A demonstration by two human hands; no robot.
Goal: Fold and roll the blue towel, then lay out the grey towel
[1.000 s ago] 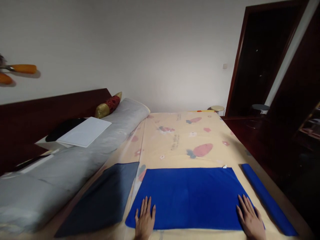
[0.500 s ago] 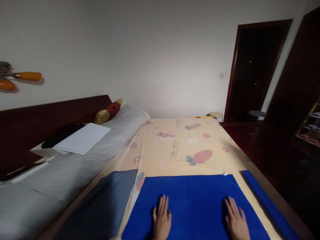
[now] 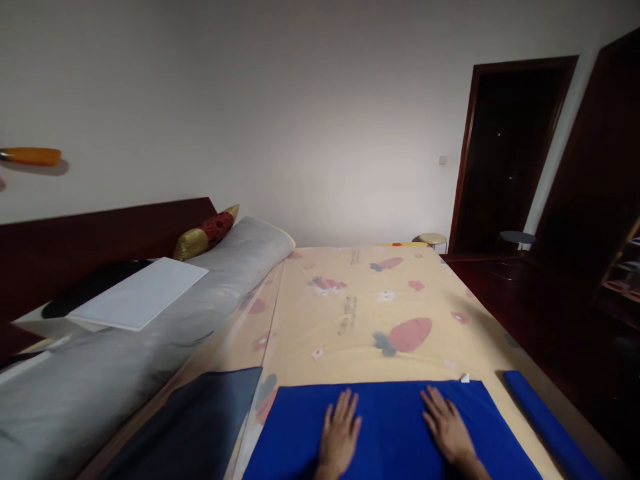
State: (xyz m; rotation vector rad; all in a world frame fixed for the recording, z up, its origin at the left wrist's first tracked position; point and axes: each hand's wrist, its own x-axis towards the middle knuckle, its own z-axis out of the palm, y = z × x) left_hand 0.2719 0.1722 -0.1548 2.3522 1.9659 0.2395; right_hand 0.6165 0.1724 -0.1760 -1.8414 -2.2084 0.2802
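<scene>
While both palms are laid flat, the scene is set out as follows.

Blue cloth: spread flat on the near part of the patterned bedsheet, its far edge seen just beyond the fingertips; its near edge is cut off by the frame.
Left hand: laid palm down on the cloth's middle, fingers extended and slightly spread, nothing pinched.
Right hand: laid palm down to the right of the left hand, fingers extended and fanned apart, pointed toward the far edge; nothing is gripped.
Cloth relative to fingers: found under both sets of fingers and reaching past them on every side.
Rolled blue cloth: laid at the bed's right edge, apart from the right hand.
Dark grey cloth: laid flat left of the blue cloth.
Grey bolster: stretched along the headboard side, a white board resting on it.
</scene>
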